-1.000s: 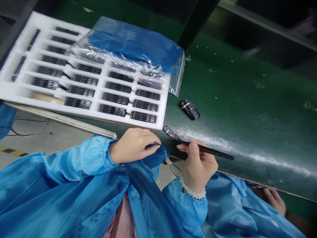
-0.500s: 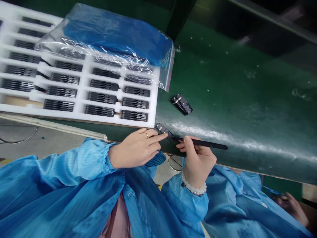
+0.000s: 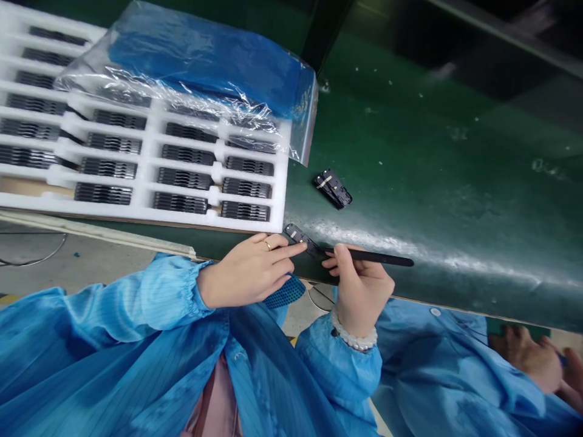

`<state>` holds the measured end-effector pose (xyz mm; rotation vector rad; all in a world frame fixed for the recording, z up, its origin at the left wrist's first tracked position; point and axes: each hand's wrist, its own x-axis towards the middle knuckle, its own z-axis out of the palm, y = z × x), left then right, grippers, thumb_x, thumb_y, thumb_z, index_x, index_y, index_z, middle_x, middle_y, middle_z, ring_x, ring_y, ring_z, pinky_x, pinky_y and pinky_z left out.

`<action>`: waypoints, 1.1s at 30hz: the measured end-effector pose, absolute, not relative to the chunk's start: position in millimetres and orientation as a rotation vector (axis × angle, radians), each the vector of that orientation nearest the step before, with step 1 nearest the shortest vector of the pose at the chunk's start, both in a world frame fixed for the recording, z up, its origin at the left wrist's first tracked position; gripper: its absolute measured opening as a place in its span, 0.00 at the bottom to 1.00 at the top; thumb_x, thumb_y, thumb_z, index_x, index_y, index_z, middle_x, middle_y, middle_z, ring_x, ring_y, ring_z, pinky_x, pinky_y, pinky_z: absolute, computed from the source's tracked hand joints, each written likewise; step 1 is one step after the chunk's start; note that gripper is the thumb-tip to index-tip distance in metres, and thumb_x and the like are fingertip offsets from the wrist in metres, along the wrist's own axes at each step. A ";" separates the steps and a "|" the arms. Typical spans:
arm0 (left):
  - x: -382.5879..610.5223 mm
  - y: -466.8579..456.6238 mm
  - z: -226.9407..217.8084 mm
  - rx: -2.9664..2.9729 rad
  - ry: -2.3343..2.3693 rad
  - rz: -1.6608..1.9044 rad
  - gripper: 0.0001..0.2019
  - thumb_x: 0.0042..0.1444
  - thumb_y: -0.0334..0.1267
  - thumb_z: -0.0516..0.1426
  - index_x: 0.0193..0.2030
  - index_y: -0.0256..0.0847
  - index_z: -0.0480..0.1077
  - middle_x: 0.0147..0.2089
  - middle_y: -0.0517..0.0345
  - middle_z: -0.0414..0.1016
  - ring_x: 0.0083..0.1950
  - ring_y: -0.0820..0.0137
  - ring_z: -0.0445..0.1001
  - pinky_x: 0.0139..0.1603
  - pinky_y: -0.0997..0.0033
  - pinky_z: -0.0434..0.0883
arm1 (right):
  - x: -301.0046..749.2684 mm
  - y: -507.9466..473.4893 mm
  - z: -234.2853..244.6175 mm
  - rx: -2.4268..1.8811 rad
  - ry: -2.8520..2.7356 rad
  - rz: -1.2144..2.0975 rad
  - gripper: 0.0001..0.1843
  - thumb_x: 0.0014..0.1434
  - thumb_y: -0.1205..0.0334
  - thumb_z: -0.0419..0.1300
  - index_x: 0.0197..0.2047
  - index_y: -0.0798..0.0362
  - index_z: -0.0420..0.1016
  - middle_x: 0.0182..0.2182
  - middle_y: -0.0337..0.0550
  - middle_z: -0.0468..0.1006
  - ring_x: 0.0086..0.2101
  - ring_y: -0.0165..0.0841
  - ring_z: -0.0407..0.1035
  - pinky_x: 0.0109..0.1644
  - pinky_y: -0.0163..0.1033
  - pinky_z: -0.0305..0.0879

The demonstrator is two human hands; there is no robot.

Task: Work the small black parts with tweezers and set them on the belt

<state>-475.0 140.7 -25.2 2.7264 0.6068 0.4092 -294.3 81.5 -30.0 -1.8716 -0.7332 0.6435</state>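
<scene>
Under one outstretched finger of my left hand [image 3: 250, 270], a small black plastic part [image 3: 296, 233] lies at the table's front edge, with a pale strip and a small gold spot on it. The other fingers of that hand are half bent, and its thumb is hidden. My right hand [image 3: 362, 288] grips a slim black pen-like tool [image 3: 387, 258] between thumb and fingers. The tool's tip reaches the part's right end, where fingers partly hide it. Further back lie similar black parts [image 3: 333, 189], overlapping each other.
To the left stands a white foam tray [image 3: 279, 206] with rows of stacked black parts. A clear plastic bag [image 3: 204, 60] with blue contents lies over its back. The green table [image 3: 432, 182] stretches right. Another person's hands [image 3: 532, 358] show at the lower right.
The view has shifted slightly. Both of my hands keep their places at the part, with little visible movement. The other person's hands at the lower right have moved.
</scene>
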 end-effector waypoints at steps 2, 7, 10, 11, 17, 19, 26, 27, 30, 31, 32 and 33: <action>-475.0 140.9 -25.4 2.725 0.606 0.410 0.11 0.62 0.37 0.51 0.36 0.36 0.73 0.60 0.56 0.68 0.48 0.63 0.66 0.45 0.64 0.63 | -294.4 81.5 -30.4 -1.880 -0.741 0.633 0.16 0.49 0.51 0.66 0.32 0.57 0.77 0.21 0.41 0.79 0.20 0.29 0.72 0.21 0.32 0.65; -474.7 141.2 -26.5 2.724 0.606 0.412 0.11 0.62 0.37 0.51 0.37 0.36 0.73 0.60 0.56 0.68 0.48 0.64 0.66 0.45 0.64 0.63 | -294.7 81.0 -31.0 -1.883 -0.770 0.608 0.17 0.48 0.49 0.66 0.32 0.57 0.77 0.21 0.41 0.79 0.20 0.30 0.72 0.21 0.33 0.66; -474.5 141.3 -26.2 2.723 0.607 0.408 0.11 0.62 0.37 0.51 0.37 0.36 0.73 0.60 0.56 0.68 0.48 0.63 0.66 0.46 0.64 0.63 | -294.9 80.1 -31.4 -1.874 -0.776 0.594 0.17 0.49 0.50 0.66 0.33 0.56 0.77 0.22 0.41 0.79 0.20 0.30 0.72 0.22 0.33 0.67; -474.5 141.3 -25.8 2.722 0.606 0.406 0.11 0.62 0.37 0.51 0.37 0.36 0.73 0.60 0.56 0.68 0.48 0.63 0.66 0.45 0.64 0.63 | -295.0 79.7 -31.6 -1.871 -0.780 0.591 0.16 0.49 0.51 0.66 0.33 0.56 0.77 0.22 0.41 0.79 0.20 0.30 0.72 0.23 0.33 0.68; -473.8 140.9 -24.2 2.720 0.605 0.407 0.11 0.62 0.37 0.51 0.36 0.36 0.74 0.59 0.54 0.69 0.48 0.64 0.67 0.44 0.63 0.64 | -295.3 74.6 -36.2 -1.874 -0.835 0.549 0.15 0.50 0.53 0.66 0.35 0.56 0.77 0.20 0.38 0.78 0.21 0.29 0.73 0.27 0.33 0.70; -473.6 140.9 -24.3 2.718 0.606 0.398 0.12 0.62 0.37 0.51 0.36 0.36 0.74 0.59 0.54 0.68 0.48 0.64 0.67 0.45 0.63 0.64 | -295.3 72.0 -39.5 -1.892 -0.884 0.499 0.14 0.51 0.53 0.65 0.35 0.56 0.78 0.20 0.38 0.78 0.21 0.30 0.73 0.27 0.34 0.70; -474.0 141.4 -25.0 2.727 0.602 0.413 0.13 0.63 0.37 0.50 0.36 0.35 0.73 0.60 0.56 0.68 0.48 0.63 0.66 0.46 0.63 0.64 | -297.0 64.9 -44.7 -1.842 -1.163 0.214 0.06 0.53 0.60 0.64 0.35 0.52 0.78 0.30 0.40 0.81 0.25 0.30 0.74 0.32 0.36 0.72; -474.2 141.3 -25.0 2.727 0.600 0.411 0.12 0.63 0.37 0.50 0.36 0.35 0.73 0.60 0.56 0.68 0.48 0.63 0.66 0.46 0.63 0.64 | -297.4 64.5 -44.5 -1.827 -1.198 0.183 0.05 0.53 0.61 0.64 0.35 0.52 0.78 0.30 0.40 0.81 0.26 0.30 0.75 0.33 0.35 0.72; -474.6 141.2 -25.0 2.727 0.596 0.412 0.12 0.63 0.37 0.50 0.36 0.35 0.74 0.60 0.55 0.68 0.48 0.63 0.66 0.46 0.63 0.64 | -298.2 63.7 -45.4 -1.796 -1.246 0.160 0.05 0.53 0.62 0.65 0.35 0.51 0.78 0.29 0.39 0.81 0.27 0.30 0.75 0.32 0.36 0.72; -474.8 141.3 -25.0 2.726 0.596 0.411 0.12 0.63 0.37 0.50 0.36 0.35 0.74 0.59 0.55 0.68 0.48 0.63 0.66 0.46 0.63 0.64 | -298.1 63.4 -46.4 -1.788 -1.221 0.172 0.06 0.53 0.62 0.65 0.36 0.51 0.77 0.30 0.39 0.81 0.26 0.30 0.75 0.33 0.36 0.73; -474.9 141.4 -25.1 2.727 0.596 0.408 0.12 0.63 0.37 0.50 0.36 0.35 0.74 0.60 0.55 0.68 0.48 0.63 0.66 0.46 0.63 0.64 | -297.8 63.0 -47.8 -1.779 -1.174 0.192 0.06 0.53 0.62 0.65 0.36 0.52 0.77 0.30 0.40 0.81 0.26 0.30 0.75 0.32 0.37 0.73; -475.0 141.5 -25.2 2.726 0.595 0.404 0.12 0.63 0.37 0.50 0.36 0.35 0.73 0.60 0.55 0.68 0.48 0.63 0.66 0.46 0.63 0.64 | -297.4 62.6 -49.3 -1.767 -1.117 0.218 0.07 0.53 0.62 0.65 0.36 0.52 0.77 0.30 0.40 0.81 0.25 0.30 0.74 0.32 0.37 0.73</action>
